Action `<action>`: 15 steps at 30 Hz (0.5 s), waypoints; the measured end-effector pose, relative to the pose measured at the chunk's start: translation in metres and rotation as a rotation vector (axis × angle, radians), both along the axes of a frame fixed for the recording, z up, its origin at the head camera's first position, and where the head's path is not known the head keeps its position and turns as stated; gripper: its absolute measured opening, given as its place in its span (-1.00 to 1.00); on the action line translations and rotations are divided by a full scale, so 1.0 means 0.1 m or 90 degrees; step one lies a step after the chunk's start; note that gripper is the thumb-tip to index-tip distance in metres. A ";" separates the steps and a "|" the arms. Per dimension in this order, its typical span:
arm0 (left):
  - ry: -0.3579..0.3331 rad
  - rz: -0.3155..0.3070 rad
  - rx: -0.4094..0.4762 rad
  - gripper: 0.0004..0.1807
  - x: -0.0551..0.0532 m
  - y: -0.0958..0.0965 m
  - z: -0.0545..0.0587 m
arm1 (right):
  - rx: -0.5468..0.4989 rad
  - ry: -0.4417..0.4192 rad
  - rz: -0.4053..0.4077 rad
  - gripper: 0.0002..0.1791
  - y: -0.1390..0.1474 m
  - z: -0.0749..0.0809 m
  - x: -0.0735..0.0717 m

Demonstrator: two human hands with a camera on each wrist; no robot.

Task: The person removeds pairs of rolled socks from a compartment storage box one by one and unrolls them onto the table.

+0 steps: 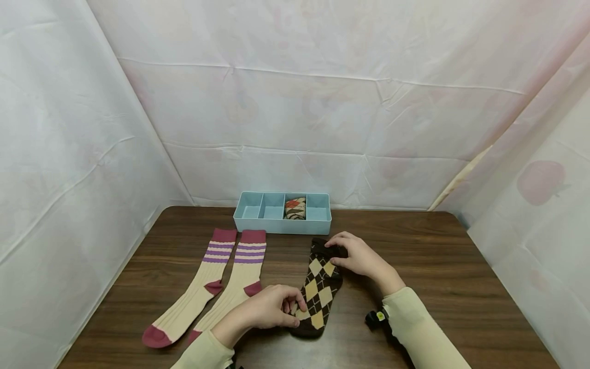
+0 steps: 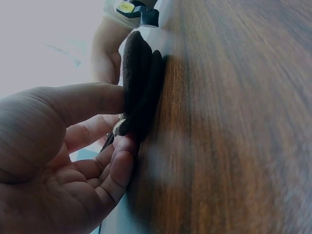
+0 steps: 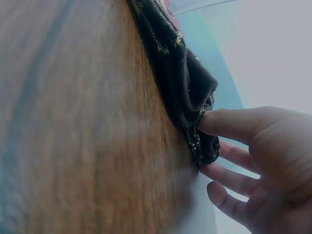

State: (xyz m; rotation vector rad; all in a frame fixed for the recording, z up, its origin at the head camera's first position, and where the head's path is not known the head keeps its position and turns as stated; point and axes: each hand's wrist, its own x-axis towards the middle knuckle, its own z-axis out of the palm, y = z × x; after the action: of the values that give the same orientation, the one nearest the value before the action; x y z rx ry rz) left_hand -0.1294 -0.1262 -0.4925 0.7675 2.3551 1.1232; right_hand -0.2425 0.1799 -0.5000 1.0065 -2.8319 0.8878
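Observation:
A pair of dark brown argyle socks (image 1: 318,294) lies stacked on the table, cuffs toward the back and toes toward the front. My left hand (image 1: 272,307) is at the toe end, with thumb and curled fingers at the edge of the layers; the left wrist view shows the dark toes (image 2: 139,83) one over the other. At the cuff end, my right hand (image 1: 361,256) pinches the socks' side edge between thumb and fingers. In the right wrist view the dark knit (image 3: 200,87) bunches into a fold beside the thumb.
Two cream socks (image 1: 184,307) with maroon toes and cuffs and purple stripes lie flat on the left. Behind, a light blue divided box (image 1: 281,226) holds a rolled argyle sock bundle (image 1: 295,209) in its third compartment from the left. White cloth (image 1: 295,113) encloses the wooden table (image 1: 442,271).

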 end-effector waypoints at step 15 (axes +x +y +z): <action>-0.002 -0.011 0.004 -0.72 0.01 0.00 0.01 | -0.042 0.053 -0.070 -0.76 -0.04 -0.01 -0.03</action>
State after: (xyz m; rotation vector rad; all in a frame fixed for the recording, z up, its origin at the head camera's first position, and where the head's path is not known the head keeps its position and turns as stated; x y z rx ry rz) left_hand -0.1286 -0.1263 -0.4916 0.7853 2.3392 1.1247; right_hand -0.2460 0.1762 -0.5011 0.8513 -2.7398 0.9007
